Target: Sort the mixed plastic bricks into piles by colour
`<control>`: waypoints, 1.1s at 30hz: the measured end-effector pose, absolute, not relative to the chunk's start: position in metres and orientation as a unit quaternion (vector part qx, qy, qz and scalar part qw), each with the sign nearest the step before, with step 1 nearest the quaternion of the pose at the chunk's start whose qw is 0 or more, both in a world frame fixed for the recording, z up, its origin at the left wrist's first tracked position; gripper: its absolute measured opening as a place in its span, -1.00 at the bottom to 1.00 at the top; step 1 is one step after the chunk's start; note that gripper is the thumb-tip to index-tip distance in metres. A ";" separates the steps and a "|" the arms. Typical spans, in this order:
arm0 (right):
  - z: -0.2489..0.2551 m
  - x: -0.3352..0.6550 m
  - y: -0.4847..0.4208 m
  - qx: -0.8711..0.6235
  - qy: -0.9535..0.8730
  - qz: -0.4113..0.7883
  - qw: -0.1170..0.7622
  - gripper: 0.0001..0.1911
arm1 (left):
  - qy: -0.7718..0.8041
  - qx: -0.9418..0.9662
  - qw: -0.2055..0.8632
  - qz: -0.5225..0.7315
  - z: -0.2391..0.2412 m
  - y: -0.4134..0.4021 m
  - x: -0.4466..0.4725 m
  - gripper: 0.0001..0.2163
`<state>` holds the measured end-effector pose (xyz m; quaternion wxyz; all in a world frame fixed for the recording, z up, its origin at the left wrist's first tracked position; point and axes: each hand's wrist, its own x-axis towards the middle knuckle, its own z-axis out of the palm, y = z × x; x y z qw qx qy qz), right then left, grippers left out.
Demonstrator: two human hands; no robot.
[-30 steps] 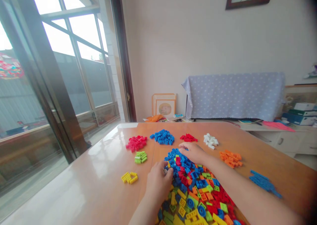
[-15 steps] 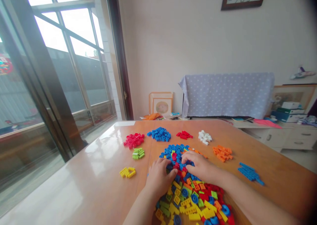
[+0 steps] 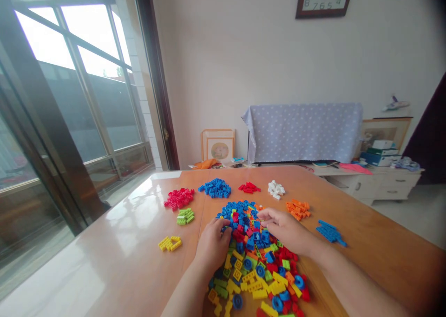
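A mixed heap of toy building bricks point(image 3: 256, 275) in blue, yellow, red, orange and lime lies on the wooden table point(image 3: 121, 266). At the heap's left edge is my left hand point(image 3: 213, 242), its fingers bent and the thumb apart from them; I see nothing in it. From the right, my right hand point(image 3: 284, 228) reaches over the upper part of the heap. Its fingers stretch left, close to the blue bricks, with a small gap between them and no brick visibly held. The bricks beneath both hands are partly hidden.
Single-colour piles surround the heap: yellow bricks point(image 3: 170, 243), lime bricks point(image 3: 185, 216), pinkish-red bricks point(image 3: 179, 199), blue bricks point(image 3: 215, 188), red pieces point(image 3: 249, 187), white pieces point(image 3: 276, 189), orange bricks point(image 3: 298, 209) and long blue bricks point(image 3: 331, 233). Behind stands a white cabinet point(image 3: 379, 187).
My hands have moved apart, showing more bricks in the middle of the heap. The view has turned slightly right, so the table and piles appear farther left.
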<state>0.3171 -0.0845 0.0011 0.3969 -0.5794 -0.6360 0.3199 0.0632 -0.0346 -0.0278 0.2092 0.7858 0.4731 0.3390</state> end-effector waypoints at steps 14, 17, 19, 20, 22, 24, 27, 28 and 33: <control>-0.007 0.309 -0.095 -0.666 -0.658 0.096 0.339 -0.70 | 0.411 0.856 0.138 0.281 0.012 -0.078 0.081 -0.76; -0.004 0.306 -0.097 -0.658 -0.683 0.081 0.307 -0.72 | 0.400 0.869 0.115 0.267 0.010 -0.088 0.092 -0.79; -0.004 0.305 -0.098 -0.647 -0.698 0.070 0.298 -0.72 | 0.398 0.876 0.103 0.252 0.008 -0.091 0.098 -0.77; -0.004 0.305 -0.099 -0.643 -0.705 0.065 0.293 -0.72 | 0.396 0.880 0.099 0.244 0.007 -0.091 0.100 -0.76; -0.005 0.306 -0.099 -0.638 -0.712 0.057 0.288 -0.71 | 0.393 0.886 0.097 0.228 0.007 -0.092 0.102 -0.76; -0.005 0.308 -0.099 -0.638 -0.714 0.052 0.283 -0.71 | 0.394 0.888 0.093 0.217 0.008 -0.093 0.103 -0.79; -0.005 0.309 -0.099 -0.642 -0.711 0.045 0.283 -0.72 | 0.398 0.888 0.080 0.217 0.009 -0.095 0.103 -0.83; -0.006 0.310 -0.099 -0.643 -0.710 0.040 0.282 -0.72 | 0.400 0.887 0.077 0.219 0.008 -0.096 0.103 -0.85; -0.007 0.311 -0.098 -0.637 -0.721 0.020 0.272 -0.72 | 0.413 0.879 0.072 0.227 0.006 -0.097 0.105 -0.87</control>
